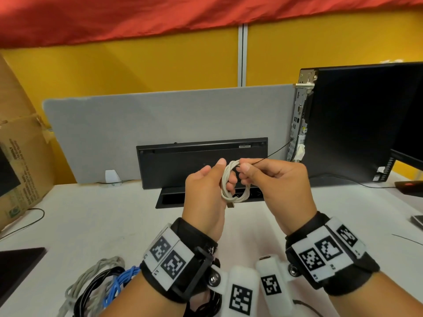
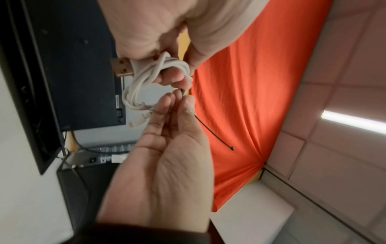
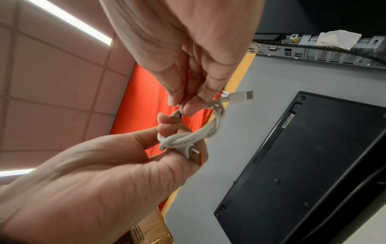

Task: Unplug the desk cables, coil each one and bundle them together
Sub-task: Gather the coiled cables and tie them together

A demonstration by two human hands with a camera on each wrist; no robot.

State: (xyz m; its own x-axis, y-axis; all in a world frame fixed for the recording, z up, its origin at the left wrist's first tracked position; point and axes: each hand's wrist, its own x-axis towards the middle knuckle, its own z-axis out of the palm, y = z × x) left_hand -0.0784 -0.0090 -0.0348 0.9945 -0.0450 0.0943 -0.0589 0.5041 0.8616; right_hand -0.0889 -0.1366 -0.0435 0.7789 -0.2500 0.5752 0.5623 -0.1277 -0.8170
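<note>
A white cable coil (image 1: 229, 179) is held up over the desk between both hands. My left hand (image 1: 225, 173) grips one side of the coil, thumb on top and fingers through the loop. Its USB plug (image 1: 230, 204) hangs below that hand, and the same USB plug (image 2: 122, 68) shows in the left wrist view. My right hand (image 1: 243, 172) pinches a thin black tie (image 1: 270, 154) against the top of the coil. The tie's free end (image 2: 211, 130) sticks out to the right. The coil's small plug (image 3: 242, 96) juts from the loops.
A pile of coiled grey, black and blue cables (image 1: 103, 282) lies at the desk's front left. A black keyboard (image 1: 201, 161) stands on edge against the grey divider (image 1: 137, 124). At the right stands a computer tower (image 1: 357, 122); a cardboard box (image 1: 20, 145) sits at the left.
</note>
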